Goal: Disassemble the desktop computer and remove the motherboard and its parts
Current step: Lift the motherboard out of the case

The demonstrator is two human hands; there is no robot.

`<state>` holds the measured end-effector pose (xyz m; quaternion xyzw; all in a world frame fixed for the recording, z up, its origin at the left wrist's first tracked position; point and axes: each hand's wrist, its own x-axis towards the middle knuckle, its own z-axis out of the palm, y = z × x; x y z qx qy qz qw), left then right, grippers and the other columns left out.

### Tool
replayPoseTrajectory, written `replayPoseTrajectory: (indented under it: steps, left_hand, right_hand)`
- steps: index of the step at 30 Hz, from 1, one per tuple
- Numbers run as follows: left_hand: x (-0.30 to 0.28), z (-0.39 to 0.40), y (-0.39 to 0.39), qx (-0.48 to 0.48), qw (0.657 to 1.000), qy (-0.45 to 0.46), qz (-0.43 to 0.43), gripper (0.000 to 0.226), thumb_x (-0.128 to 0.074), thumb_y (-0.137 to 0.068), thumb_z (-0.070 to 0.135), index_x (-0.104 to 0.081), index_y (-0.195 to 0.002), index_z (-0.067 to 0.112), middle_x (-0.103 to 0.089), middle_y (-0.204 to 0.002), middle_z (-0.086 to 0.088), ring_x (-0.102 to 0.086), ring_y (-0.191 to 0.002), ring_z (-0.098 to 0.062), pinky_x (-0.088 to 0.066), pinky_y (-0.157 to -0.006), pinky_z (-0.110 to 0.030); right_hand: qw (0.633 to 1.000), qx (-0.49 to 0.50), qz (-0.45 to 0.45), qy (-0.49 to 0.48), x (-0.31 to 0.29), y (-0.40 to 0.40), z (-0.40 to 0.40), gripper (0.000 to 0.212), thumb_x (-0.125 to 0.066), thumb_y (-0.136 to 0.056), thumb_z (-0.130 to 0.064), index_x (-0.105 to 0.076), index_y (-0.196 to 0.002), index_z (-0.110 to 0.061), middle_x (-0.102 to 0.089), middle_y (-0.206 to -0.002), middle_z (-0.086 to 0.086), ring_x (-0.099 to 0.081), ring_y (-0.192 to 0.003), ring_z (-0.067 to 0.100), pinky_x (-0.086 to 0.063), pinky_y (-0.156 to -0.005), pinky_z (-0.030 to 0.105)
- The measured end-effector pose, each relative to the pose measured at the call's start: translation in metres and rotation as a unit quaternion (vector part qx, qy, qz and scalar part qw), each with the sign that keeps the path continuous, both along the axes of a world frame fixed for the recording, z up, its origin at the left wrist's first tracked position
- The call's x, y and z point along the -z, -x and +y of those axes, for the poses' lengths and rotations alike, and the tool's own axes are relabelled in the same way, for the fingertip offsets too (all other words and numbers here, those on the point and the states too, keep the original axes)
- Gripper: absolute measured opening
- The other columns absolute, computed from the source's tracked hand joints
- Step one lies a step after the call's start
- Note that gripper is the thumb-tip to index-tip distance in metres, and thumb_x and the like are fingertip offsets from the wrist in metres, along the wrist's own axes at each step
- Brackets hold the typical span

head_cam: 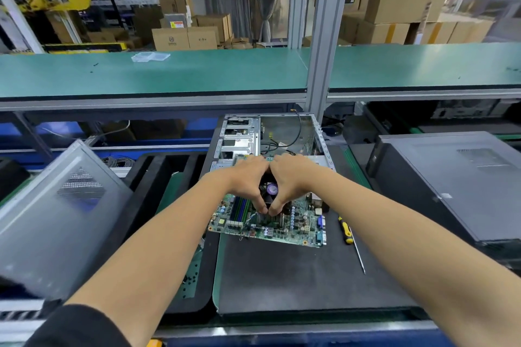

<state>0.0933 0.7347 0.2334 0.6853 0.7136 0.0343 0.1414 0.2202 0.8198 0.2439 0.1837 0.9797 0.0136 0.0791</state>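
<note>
Yellow-and-black-handled screwdriver (350,241) lies on dark grey foam work mat (296,279), closed black tower case (451,186) at right, clear plastic tray (150,57) on green upper shelf (225,70), brown cardboard boxes (186,36) stacked behind.

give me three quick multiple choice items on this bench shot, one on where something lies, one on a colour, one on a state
1. Where does the yellow-and-black handled screwdriver lie?
A. on the dark mat right of the green motherboard
B. inside the metal case
C. on the upper green shelf

2. What colour is the round label on the black cooler fan?
A. red
B. purple
C. white

3. What state is the silver desktop computer case in?
A. closed
B. open, inside showing
C. wrapped in plastic

Answers:
1 A: it rests on the mat beside the green motherboard.
2 B: a purple disc shows between the left hand and right hand, both gripping the cooler.
3 B: drive bays and loose cables are exposed.
</note>
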Motion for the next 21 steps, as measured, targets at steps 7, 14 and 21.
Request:
replayPoseTrajectory:
  steps: [7,14,21]
  left_hand:
    - [-0.014,-0.013,-0.019,0.005,0.997,0.049,-0.063,0.071,-0.094,-0.046,0.032,-0.057,-0.105,0.014,-0.06,-0.101,-0.004,-0.058,-0.092,-0.022,-0.052,-0.083,-0.04]
    - [-0.012,-0.026,-0.038,0.062,0.995,0.081,-0.014,0.09,-0.093,-0.05,0.037,-0.047,-0.123,0.013,-0.044,-0.114,0.002,-0.042,-0.105,-0.015,-0.037,-0.091,-0.024]
    - [0.005,-0.029,-0.031,0.097,0.99,0.099,0.029,0.092,-0.091,-0.049,0.046,-0.042,-0.122,0.019,-0.038,-0.112,0.006,-0.035,-0.101,-0.012,-0.038,-0.099,-0.036]
  right_hand:
    - [0.994,0.01,-0.082,0.064,-0.011,-0.01,-0.015,0.066,-0.077,-0.05,-0.074,-0.065,-0.089,-0.023,-0.065,-0.083,-0.007,-0.061,-0.077,0.017,-0.051,-0.067,0.03]
    - [0.954,0.086,-0.14,0.25,-0.03,-0.013,0.009,0.037,-0.073,-0.082,-0.048,-0.067,-0.094,-0.014,-0.065,-0.091,0.0,-0.062,-0.079,0.017,-0.053,-0.069,0.029]
    - [0.927,0.15,-0.056,0.339,-0.002,-0.019,0.031,0.067,-0.073,-0.086,-0.034,-0.045,-0.141,-0.009,-0.045,-0.142,0.008,-0.044,-0.13,0.029,-0.043,-0.104,0.043]
